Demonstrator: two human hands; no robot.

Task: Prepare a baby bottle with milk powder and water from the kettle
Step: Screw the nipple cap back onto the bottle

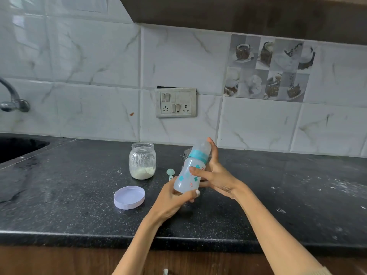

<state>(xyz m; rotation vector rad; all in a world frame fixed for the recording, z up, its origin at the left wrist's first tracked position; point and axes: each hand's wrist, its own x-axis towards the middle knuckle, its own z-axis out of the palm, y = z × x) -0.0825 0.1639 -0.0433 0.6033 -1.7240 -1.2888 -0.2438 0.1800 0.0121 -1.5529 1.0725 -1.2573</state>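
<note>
Baby bottle (190, 171) held tilted above tabletop (278, 185), cap and teal collar on. Looks empty, judged light; smooth plastic, rigid, likely slippery. Base cupped by left hand (170, 197), fingers curled round it. Body held by right hand (214, 175), fingers wrapped mid-body, one stretched along cap. Best grip judged at waisted middle. Powder jar (142, 161) open, lid (129, 197) and scoop (170, 173) beside. Kettle not identifiable.
</note>
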